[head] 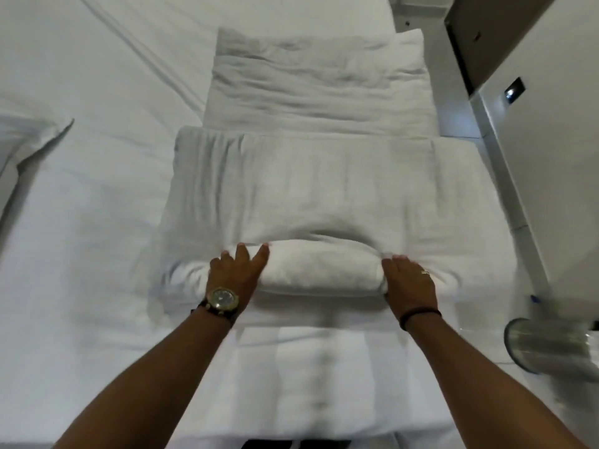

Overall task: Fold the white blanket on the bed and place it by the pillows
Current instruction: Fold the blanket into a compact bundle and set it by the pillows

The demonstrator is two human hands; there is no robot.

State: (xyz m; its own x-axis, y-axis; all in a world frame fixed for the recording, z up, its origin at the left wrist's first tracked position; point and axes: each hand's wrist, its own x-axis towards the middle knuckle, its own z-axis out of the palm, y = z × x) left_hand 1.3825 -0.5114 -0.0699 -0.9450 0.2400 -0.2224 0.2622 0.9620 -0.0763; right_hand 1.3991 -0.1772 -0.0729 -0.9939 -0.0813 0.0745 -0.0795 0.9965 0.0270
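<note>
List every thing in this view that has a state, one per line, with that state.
white blanket: folded into a thick pad, near edge rolled under both hands, lying on the bed.
pillow: flat and creased, just beyond the blanket.
left hand: open, palm pressing the roll.
right hand: open, palm pressing the roll's other end.
wristwatch: worn on the left wrist.
bed sheet: spread, lightly wrinkled.

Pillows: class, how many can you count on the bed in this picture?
2. One pillow lies at the top centre, beyond the folded blanket. A second pillow shows only a corner at the left edge. Others may lie outside the picture.
</note>
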